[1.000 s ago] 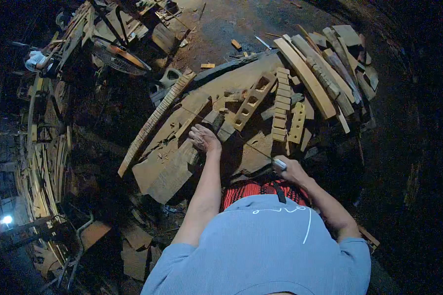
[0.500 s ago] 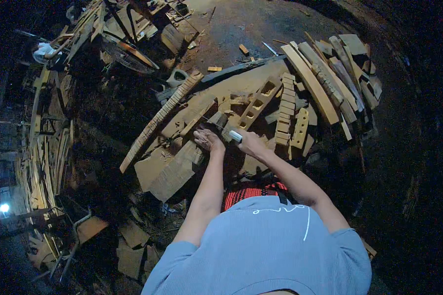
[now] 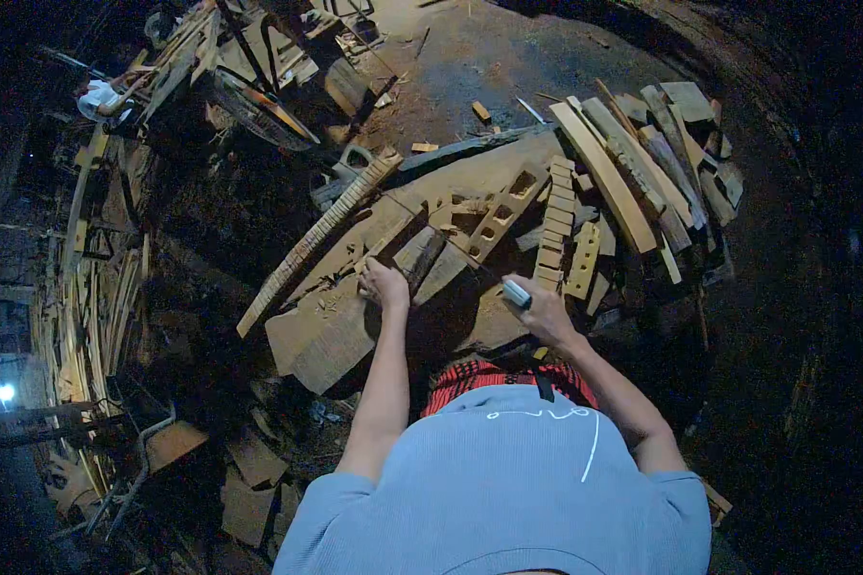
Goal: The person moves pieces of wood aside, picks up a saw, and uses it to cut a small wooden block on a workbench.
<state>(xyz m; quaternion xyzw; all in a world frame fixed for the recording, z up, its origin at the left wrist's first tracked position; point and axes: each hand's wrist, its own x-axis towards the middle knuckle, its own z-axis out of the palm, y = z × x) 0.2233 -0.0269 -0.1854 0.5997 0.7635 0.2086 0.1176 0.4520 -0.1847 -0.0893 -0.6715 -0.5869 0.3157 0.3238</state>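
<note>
My left hand (image 3: 385, 284) is closed at the near left end of a short piece of wood (image 3: 414, 257), its fingertips partly hidden. In my right hand (image 3: 545, 314) is a tool with a pale handle (image 3: 517, 292); its thin, dark front part points up and left, too dim to name its kind. Beyond the hands lies a wooden bar with square holes (image 3: 495, 222). A notched wooden strip (image 3: 558, 213) and a small bar with round holes (image 3: 584, 259) lie up and right of my right hand.
A long ridged wooden piece (image 3: 318, 235) slants along the left side. Wide planks (image 3: 331, 340) lie below it. Long boards (image 3: 609, 177) are stacked on the right. A person in a white shirt (image 3: 103, 99) is at the far upper left, by piled timber (image 3: 177, 72).
My right hand has drawn back toward me and to the right with the pale-handled tool. My left hand has shifted left, and the view has tilted slightly.
</note>
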